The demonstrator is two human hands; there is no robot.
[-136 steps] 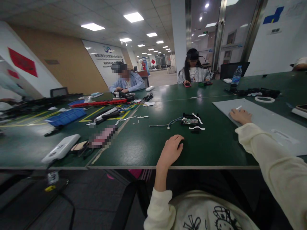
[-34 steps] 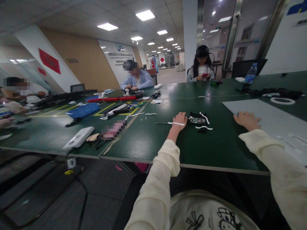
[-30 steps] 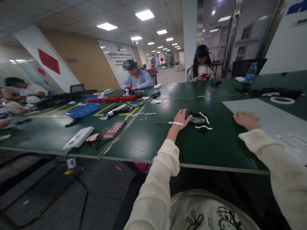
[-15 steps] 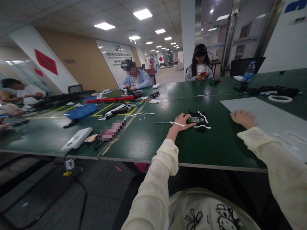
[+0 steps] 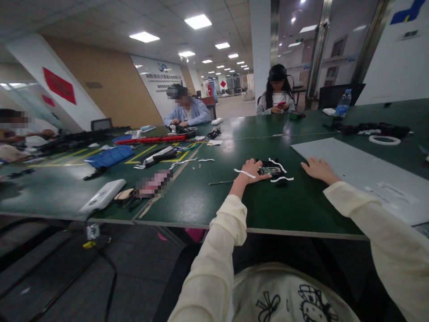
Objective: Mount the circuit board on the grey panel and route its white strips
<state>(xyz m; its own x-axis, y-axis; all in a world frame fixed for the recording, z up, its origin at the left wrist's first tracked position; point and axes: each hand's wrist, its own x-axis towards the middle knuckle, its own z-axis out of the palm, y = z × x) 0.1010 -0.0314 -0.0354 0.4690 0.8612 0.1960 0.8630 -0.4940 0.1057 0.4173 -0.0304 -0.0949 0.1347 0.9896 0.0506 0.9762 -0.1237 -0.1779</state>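
Note:
My left hand (image 5: 248,171) is at the left end of a black-framed circuit board (image 5: 271,171), thumb along its near edge and fingers at the far side. A white strip (image 5: 244,173) lies across the back of that hand near the wrist. Other white strips (image 5: 282,180) lie by the board, with a small dark piece (image 5: 281,184) just in front. To the left of my wrist is a thin metal rod (image 5: 221,182). My right hand (image 5: 317,170) rests with fingers spread on the left part of a large grey panel (image 5: 348,165), holding nothing.
A white tape ring (image 5: 384,140) and a water bottle (image 5: 343,103) stand beyond the panel. To the left are a blue tray (image 5: 110,156), a white power bank (image 5: 103,195) and a blurred pink item (image 5: 154,183). Two people sit across the green table (image 5: 187,201).
The grey panel has slid left toward the circuit board, and my right hand has moved left with it. My left hand stays at the board. The view has shifted slightly.

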